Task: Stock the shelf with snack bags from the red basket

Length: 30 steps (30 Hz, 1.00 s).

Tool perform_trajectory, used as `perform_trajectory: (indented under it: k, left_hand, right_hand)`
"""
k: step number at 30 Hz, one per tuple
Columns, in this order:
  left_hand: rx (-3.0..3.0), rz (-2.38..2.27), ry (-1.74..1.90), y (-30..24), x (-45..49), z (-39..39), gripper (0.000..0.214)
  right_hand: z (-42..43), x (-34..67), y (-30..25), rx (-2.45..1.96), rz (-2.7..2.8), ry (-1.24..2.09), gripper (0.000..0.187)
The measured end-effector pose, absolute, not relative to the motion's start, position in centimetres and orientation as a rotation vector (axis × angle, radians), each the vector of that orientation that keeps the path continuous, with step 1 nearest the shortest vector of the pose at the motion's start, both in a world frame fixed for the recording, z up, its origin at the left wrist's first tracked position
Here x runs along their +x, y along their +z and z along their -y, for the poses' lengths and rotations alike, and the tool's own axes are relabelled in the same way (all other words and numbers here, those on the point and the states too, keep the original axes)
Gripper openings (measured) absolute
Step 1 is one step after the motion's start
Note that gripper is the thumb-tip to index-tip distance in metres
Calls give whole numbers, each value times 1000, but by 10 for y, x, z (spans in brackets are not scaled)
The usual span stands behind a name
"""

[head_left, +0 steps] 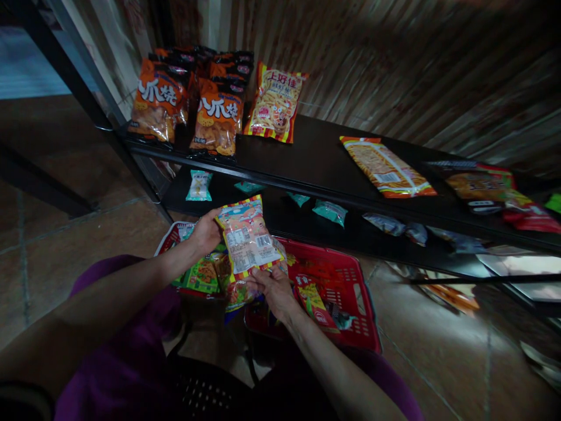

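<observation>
Both hands hold a snack bag [248, 237] with yellow-and-red striped ends, its printed back with a barcode facing me. My left hand [207, 232] grips its upper left edge, and my right hand [274, 289] pinches its lower edge. Under it, part of another colourful bag [239, 295] shows; whether a hand holds that one too, I cannot tell. Below and to the right stands a red basket [368, 304] with several packets inside. A second basket [163, 242] with a green packet [199, 276] is partly behind my left forearm.
A black shelf [307, 155] carries orange snack bags [217, 120], an upright yellow-and-red bag [277, 105] and a flat-lying orange-edged bag [388, 168]. On the lower shelf [267, 216] lie small teal packets [331, 212]. A metal post [56, 64] stands at the left.
</observation>
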<state>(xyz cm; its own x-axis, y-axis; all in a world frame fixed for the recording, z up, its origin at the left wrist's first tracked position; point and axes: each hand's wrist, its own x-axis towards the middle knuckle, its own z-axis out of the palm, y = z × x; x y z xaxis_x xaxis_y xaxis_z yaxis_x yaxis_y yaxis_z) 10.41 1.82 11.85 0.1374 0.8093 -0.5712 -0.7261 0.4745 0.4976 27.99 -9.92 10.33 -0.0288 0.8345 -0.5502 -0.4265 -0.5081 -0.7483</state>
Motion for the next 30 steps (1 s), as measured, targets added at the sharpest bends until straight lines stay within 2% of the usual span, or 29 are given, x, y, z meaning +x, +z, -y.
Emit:
perform_trajectory:
  k: [21, 30]
  left_hand:
    - [145, -873, 1175, 122, 96, -18, 10]
    - [344, -930, 1087, 123, 88, -25, 15]
  right_hand:
    - [85, 308, 100, -1208, 357, 1515, 15]
    - [85, 308, 98, -1294, 392, 1513, 24]
